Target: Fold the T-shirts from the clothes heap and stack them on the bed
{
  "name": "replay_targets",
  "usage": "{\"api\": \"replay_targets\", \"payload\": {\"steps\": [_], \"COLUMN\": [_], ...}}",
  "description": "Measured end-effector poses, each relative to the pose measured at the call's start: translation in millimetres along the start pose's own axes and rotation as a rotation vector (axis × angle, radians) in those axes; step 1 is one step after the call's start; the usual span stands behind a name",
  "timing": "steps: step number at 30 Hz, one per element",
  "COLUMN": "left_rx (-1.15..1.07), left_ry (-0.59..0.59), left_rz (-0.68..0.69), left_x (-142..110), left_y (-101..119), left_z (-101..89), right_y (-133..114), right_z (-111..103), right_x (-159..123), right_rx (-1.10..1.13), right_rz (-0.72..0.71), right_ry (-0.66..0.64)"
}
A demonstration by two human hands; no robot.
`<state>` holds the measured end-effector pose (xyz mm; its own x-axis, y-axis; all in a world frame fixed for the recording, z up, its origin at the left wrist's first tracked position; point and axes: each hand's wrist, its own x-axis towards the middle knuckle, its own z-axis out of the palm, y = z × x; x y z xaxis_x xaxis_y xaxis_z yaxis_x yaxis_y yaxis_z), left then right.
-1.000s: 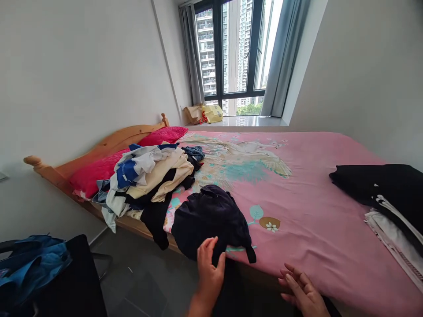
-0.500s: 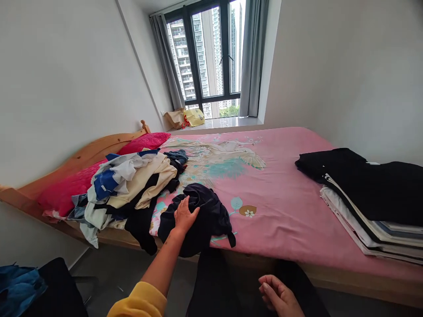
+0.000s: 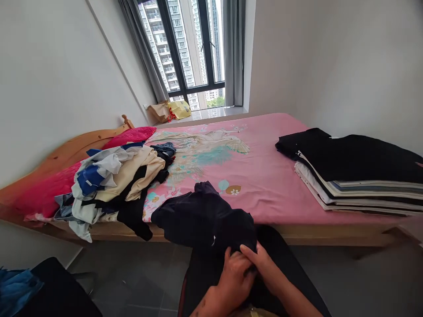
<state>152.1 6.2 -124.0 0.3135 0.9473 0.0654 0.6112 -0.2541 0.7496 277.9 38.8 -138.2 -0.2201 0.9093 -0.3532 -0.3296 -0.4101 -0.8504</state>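
Observation:
A dark navy garment (image 3: 205,215) stretches from the bed's near edge to my lap; its exact kind does not show. My left hand (image 3: 236,268) is closed on its near edge, fingers curled under the cloth. Right beside it, my right hand (image 3: 261,259) grips the same edge, with the thumb on top. A small white tag or thread (image 3: 213,240) shows on the fabric. To the left lies a heap of crumpled clothes (image 3: 122,176) in white, cream, blue and black.
On the bed's right side stands a stack of folded clothes (image 3: 357,176), black on top. A pink patterned sheet (image 3: 257,176) covers the bed. Red pillows (image 3: 49,193) lie by the wooden headboard (image 3: 82,141). At lower left is a black chair (image 3: 56,286) with blue cloth (image 3: 18,286).
The navy garment has been pulled toward me and spread over my lap. My left hand has moved from its top to its near edge; my right hand has joined it. The view has shifted right.

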Motion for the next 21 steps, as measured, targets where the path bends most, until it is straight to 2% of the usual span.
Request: {"api": "replay_targets", "payload": {"steps": [2,4,6,11,14,17,19,21], "left_rx": [-0.043,-0.093,-0.119,-0.082,-0.074,-0.028,-0.010,-0.064], "left_ry": [-0.063,-0.047,0.036,0.367,0.417,0.367,0.232,0.043], "left_rz": [0.014,0.046,0.071,0.005,0.011,0.059,0.077,0.063], "left_x": [-17,-28,-35,-46,-42,-27,-12,4], "left_y": [13,17,13,-10,-20,-16,-8,4], "left_z": [12.1,13.6,8.6,-8.6,-16.5,-23.0,-28.1,-37.3], "right_y": [-1,-1,-2,-21,-34,-46,-58,-76], "right_z": [-4,-15,-28,-49,-48,-46,-47,-53], "right_x": [-9,-19,-30,-67,-88,-104,-112,-117], "right_rx": [0.051,0.140,0.217,0.308,0.305,0.299,0.259,0.175], "right_rz": [0.015,0.076,0.102,0.055,0.051,-0.004,-0.062,-0.108], "right_ry": [0.039,0.122,0.144,0.029,-0.063,-0.160,-0.264,-0.373]}}
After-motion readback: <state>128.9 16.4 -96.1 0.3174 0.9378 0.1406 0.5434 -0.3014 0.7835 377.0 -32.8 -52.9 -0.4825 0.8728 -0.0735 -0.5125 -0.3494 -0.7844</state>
